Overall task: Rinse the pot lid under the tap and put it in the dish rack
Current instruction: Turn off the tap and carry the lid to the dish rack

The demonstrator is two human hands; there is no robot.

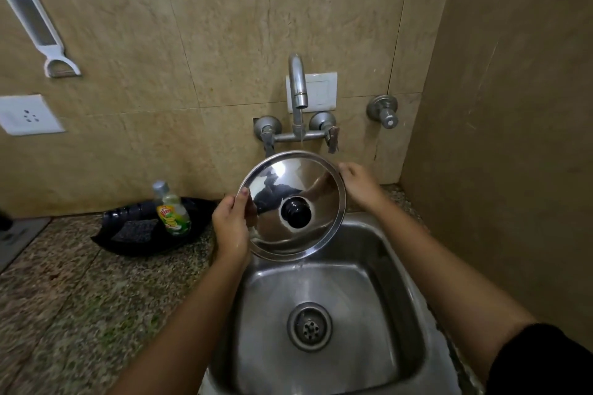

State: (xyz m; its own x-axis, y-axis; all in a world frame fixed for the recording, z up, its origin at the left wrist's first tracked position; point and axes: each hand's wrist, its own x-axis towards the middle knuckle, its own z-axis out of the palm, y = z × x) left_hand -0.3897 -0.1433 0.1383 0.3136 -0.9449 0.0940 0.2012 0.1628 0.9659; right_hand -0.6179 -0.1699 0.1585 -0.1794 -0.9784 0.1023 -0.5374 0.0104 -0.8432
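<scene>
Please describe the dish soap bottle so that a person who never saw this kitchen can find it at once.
Start at the steel sink and look left along the speckled counter to the black tray against the wall. The dish soap bottle stands on it beside a dark scrub pad; it alone is clear, with a yellow-green label.

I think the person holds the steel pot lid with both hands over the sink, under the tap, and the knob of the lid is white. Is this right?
Not quite: the knob is black, as the head view shows. The rest holds: the left hand and right hand grip the steel pot lid by its rim, over the sink, under the tap.
</scene>
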